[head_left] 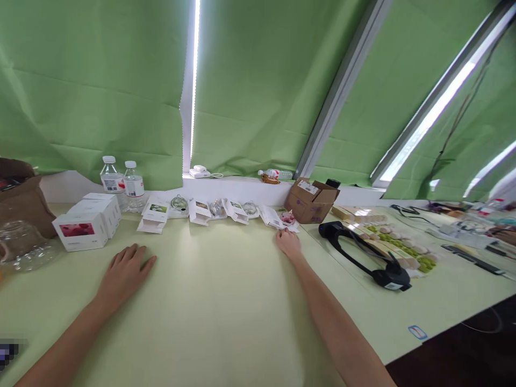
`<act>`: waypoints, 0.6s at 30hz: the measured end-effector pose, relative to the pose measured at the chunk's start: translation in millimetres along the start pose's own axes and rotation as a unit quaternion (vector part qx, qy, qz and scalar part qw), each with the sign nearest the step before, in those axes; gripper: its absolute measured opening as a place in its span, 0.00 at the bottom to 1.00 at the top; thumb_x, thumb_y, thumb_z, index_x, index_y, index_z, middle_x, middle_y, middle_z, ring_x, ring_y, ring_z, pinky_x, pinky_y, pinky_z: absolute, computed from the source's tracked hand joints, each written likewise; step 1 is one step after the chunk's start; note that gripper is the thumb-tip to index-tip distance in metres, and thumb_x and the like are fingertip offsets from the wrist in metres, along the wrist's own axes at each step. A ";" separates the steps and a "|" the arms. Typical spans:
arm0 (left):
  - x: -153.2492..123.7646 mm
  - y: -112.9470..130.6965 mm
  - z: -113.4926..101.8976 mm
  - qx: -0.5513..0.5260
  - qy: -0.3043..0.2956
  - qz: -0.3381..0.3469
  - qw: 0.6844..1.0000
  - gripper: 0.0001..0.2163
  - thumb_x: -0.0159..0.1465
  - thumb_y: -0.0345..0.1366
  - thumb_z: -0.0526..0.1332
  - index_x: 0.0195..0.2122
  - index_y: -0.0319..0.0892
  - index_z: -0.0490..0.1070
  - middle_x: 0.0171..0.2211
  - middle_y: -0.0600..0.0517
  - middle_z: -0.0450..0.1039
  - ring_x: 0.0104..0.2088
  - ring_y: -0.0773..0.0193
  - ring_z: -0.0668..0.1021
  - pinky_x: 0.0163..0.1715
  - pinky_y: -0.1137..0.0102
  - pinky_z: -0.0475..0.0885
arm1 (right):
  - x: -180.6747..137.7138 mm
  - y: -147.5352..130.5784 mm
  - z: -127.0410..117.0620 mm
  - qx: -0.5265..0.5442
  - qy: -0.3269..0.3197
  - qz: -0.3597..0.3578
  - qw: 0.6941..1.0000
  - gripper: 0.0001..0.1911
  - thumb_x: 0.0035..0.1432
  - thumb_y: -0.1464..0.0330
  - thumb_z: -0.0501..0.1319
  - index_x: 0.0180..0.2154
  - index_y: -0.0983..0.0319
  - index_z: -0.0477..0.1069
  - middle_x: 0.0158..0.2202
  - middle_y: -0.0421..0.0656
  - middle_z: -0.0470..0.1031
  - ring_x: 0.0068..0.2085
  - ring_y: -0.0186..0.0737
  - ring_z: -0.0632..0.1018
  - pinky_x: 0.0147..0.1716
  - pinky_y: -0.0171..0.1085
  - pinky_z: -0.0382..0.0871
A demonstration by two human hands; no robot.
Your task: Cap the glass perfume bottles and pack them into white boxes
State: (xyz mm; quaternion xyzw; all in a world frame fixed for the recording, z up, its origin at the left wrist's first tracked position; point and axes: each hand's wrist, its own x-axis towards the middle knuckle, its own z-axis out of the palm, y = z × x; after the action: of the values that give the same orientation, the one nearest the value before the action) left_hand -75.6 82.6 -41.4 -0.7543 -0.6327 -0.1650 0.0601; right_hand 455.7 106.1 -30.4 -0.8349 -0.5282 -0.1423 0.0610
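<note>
My left hand (pixel 124 273) lies palm down on the pale table, fingers stretched out, with nothing in it. Closest to it stand a row of closed white boxes (pixel 83 231) and an opened white box (pixel 153 214). Farther right, my right hand (pixel 288 242) has its fingers bent together at the front edge of a small white tray (pixel 295 228). A pink round item (pixel 287 217) sits in that tray, beside another opened white box (pixel 271 216). Along the back are more opened boxes with clear round items (pixel 178 203) in white trays.
Two water bottles (pixel 134 185) stand at the back left, near a clear plastic container (pixel 24 244) and a brown bag (pixel 24 199). To the right are a cardboard box (pixel 312 200), a black head strap device (pixel 363 258) and trays of green items (pixel 425 263).
</note>
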 end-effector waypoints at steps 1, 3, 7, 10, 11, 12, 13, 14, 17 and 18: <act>0.2 -0.5 0.9 0.000 0.000 0.003 1.000 0.25 0.64 0.49 0.47 0.53 0.37 0.66 0.57 0.38 0.64 0.59 0.47 0.65 0.57 0.55 0.58 | -5.1 0.5 -1.9 -0.002 0.000 0.001 1.000 0.16 0.64 0.64 0.58 0.51 0.63 0.67 0.51 0.48 0.69 0.46 0.42 0.75 0.45 0.46 0.72; 0.6 -1.2 2.5 -0.002 0.003 0.005 1.000 0.25 0.64 0.49 0.46 0.52 0.37 0.66 0.57 0.37 0.64 0.58 0.47 0.65 0.57 0.55 0.58 | -15.8 1.4 -6.1 -0.004 0.000 0.001 1.000 0.16 0.64 0.64 0.58 0.51 0.63 0.67 0.51 0.48 0.69 0.46 0.43 0.75 0.45 0.46 0.72; 1.3 -2.0 3.3 0.005 -0.001 0.006 1.000 0.25 0.64 0.49 0.46 0.52 0.37 0.66 0.58 0.37 0.63 0.58 0.48 0.65 0.57 0.56 0.58 | -38.5 2.0 -16.1 0.001 0.000 0.000 1.000 0.15 0.64 0.64 0.58 0.51 0.63 0.67 0.51 0.48 0.69 0.47 0.42 0.75 0.45 0.46 0.72; 1.2 -2.4 3.3 0.007 -0.006 0.009 1.000 0.24 0.64 0.49 0.46 0.52 0.37 0.66 0.58 0.37 0.63 0.58 0.47 0.65 0.57 0.57 0.57 | -55.7 1.5 -24.6 0.007 -0.004 0.004 1.000 0.15 0.64 0.64 0.57 0.51 0.62 0.67 0.52 0.48 0.69 0.47 0.42 0.74 0.46 0.46 0.71; 0.9 -2.4 3.2 0.008 -0.006 0.010 1.000 0.24 0.64 0.49 0.47 0.52 0.37 0.66 0.58 0.37 0.63 0.58 0.48 0.65 0.57 0.57 0.57 | -61.3 1.2 -27.6 0.010 -0.007 0.006 1.000 0.15 0.64 0.64 0.57 0.51 0.62 0.67 0.52 0.47 0.69 0.47 0.42 0.74 0.46 0.47 0.71; 0.6 -2.2 3.0 0.010 -0.006 0.011 1.000 0.24 0.64 0.48 0.47 0.52 0.37 0.66 0.57 0.38 0.63 0.58 0.48 0.64 0.57 0.57 0.57 | -66.9 0.8 -30.6 0.014 -0.010 0.006 1.000 0.15 0.64 0.64 0.58 0.51 0.62 0.67 0.52 0.47 0.69 0.48 0.43 0.74 0.47 0.47 0.71; 0.2 -1.9 2.6 0.013 -0.007 0.011 1.000 0.24 0.64 0.48 0.47 0.52 0.38 0.65 0.57 0.38 0.63 0.59 0.48 0.64 0.57 0.57 0.57 | -72.6 0.4 -33.6 0.018 -0.013 0.006 1.000 0.15 0.64 0.64 0.57 0.51 0.62 0.68 0.53 0.48 0.69 0.49 0.44 0.73 0.48 0.48 0.69; -0.2 -1.5 2.0 0.016 -0.008 0.012 1.000 0.23 0.64 0.48 0.46 0.52 0.38 0.65 0.57 0.38 0.63 0.59 0.49 0.65 0.57 0.57 0.56 | -78.3 0.0 -36.6 0.022 -0.017 0.007 1.000 0.15 0.65 0.64 0.56 0.50 0.63 0.68 0.53 0.49 0.69 0.50 0.45 0.73 0.50 0.48 0.67; -1.6 0.4 -1.2 0.017 -0.011 0.013 1.000 0.22 0.65 0.47 0.46 0.52 0.38 0.65 0.57 0.38 0.63 0.58 0.49 0.65 0.56 0.57 0.57 | -96.3 -1.4 -45.6 0.034 -0.027 0.003 0.999 0.16 0.67 0.67 0.49 0.47 0.65 0.73 0.56 0.53 0.68 0.53 0.49 0.71 0.54 0.45 0.60; -1.9 0.9 -2.2 0.015 -0.011 0.014 1.000 0.22 0.65 0.47 0.46 0.51 0.38 0.66 0.57 0.37 0.63 0.58 0.48 0.66 0.56 0.57 0.57 | -102.8 -2.1 -48.6 0.037 -0.030 -0.002 0.999 0.18 0.67 0.67 0.48 0.47 0.64 0.73 0.57 0.53 0.67 0.53 0.50 0.70 0.54 0.45 0.59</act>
State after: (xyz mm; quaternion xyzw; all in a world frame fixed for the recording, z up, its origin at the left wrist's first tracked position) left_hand -75.4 79.9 -39.9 -0.7637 -0.6252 -0.1463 0.0672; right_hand 404.2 5.9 -15.2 -0.8351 -0.5360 -0.0975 0.0757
